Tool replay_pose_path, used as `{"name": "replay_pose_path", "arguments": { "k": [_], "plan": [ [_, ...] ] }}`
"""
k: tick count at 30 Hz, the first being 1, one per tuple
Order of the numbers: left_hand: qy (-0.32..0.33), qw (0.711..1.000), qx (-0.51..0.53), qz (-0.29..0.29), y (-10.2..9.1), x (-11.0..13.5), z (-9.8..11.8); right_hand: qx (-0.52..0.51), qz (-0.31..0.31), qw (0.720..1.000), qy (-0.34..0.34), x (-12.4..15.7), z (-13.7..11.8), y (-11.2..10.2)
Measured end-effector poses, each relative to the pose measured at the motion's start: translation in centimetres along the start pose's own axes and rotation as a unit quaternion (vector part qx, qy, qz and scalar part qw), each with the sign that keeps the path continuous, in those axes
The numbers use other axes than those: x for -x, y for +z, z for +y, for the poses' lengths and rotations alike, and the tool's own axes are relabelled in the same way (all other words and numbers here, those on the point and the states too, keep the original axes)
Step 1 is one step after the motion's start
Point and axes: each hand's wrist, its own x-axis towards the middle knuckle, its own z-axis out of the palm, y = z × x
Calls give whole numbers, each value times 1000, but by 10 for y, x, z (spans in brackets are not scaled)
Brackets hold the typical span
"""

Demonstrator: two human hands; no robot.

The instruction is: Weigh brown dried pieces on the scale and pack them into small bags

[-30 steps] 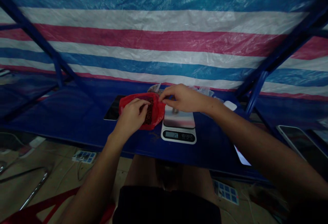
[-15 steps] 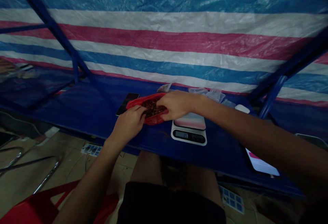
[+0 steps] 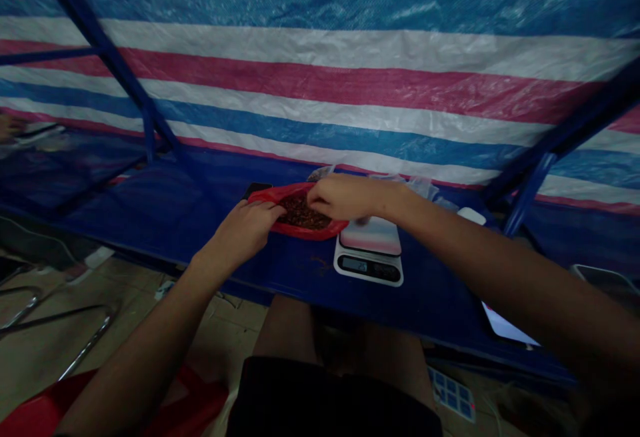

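Our left hand (image 3: 245, 223) pinches the near rim of the red bag (image 3: 306, 230), fingers closed on the plastic. Our right hand (image 3: 340, 197) is curled, fingertips down in the bag's mouth on the dark loose pieces (image 3: 299, 213). Whether it has any pinched, we cannot tell. The bag lies on the counter (image 3: 175, 223) between the two hands, and its right edge appears to touch the scale (image 3: 369, 267) just below the right wrist.

Risks, as we judge them:
- The bag is limp and held open by one pinch only. If the left hand slackens, the mouth may fold and pieces may spill onto the counter.
- The bag's edge leaning on the platform could skew the reading.
- The right forearm passes close over the platform and may brush it.

Count:
- hands: 2
- red bag: 1
- scale: 1
- dark phone (image 3: 254, 189), beyond the left hand: 1
- clear packets (image 3: 423, 187), beyond the right wrist: at least 2, too blurred to count further
- lit screen (image 3: 505, 327), under the right forearm: 1
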Motion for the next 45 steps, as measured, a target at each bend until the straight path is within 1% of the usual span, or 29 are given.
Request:
{"name": "replay_pose_path", "arguments": {
  "k": [1,2,5,7,10,12,14,17,19,22,25,27,31,34,36,39,42,45],
  "plan": [
    [7,1000,1,16,-2,-2,-1,-1,13,1000,-11,-7,-1,3],
    [13,999,4,31,-4,-3,-2,-3,11,1000,-13,-15,-3,6],
    [33,997,23,63,-10,-5,-1,9,-56,998,27,-34,-8,19],
    [52,996,41,67,-11,-3,3,22,-78,996,45,-41,-9,28],
    [71,994,61,48,-6,3,9,39,-54,997,48,-44,-7,37],
    [69,994,74,42,-2,8,12,51,-42,997,45,-44,-4,38],
    [51,994,83,56,1,10,15,55,-36,997,36,-44,1,36],
    [25,992,79,93,2,9,17,44,-23,999,16,-43,12,29],
    [23,990,78,114,3,7,19,20,1,1000,4,-42,20,23],
    [38,986,100,130,6,4,24,-26,27,999,-9,-39,26,18],
    [56,978,134,150,14,5,32,-42,10,999,-15,-37,24,20],
    [62,969,166,171,23,8,39,-50,3,998,-26,-37,21,24],
    [75,940,245,226,49,16,51,-71,26,996,-38,-35,19,28],
    [79,920,278,265,64,21,56,-63,18,997,-32,-33,22,27],
    [80,911,293,277,68,22,57,-63,31,997,-38,-31,25,24],
    [61,908,314,269,69,22,56,-90,89,991,-34,-19,30,15],
    [40,911,320,256,69,20,54,-129,134,982,-17,6,36,1],
    [38,912,315,260,71,19,54,-138,145,980,3,37,48,-7]
  ]
}}
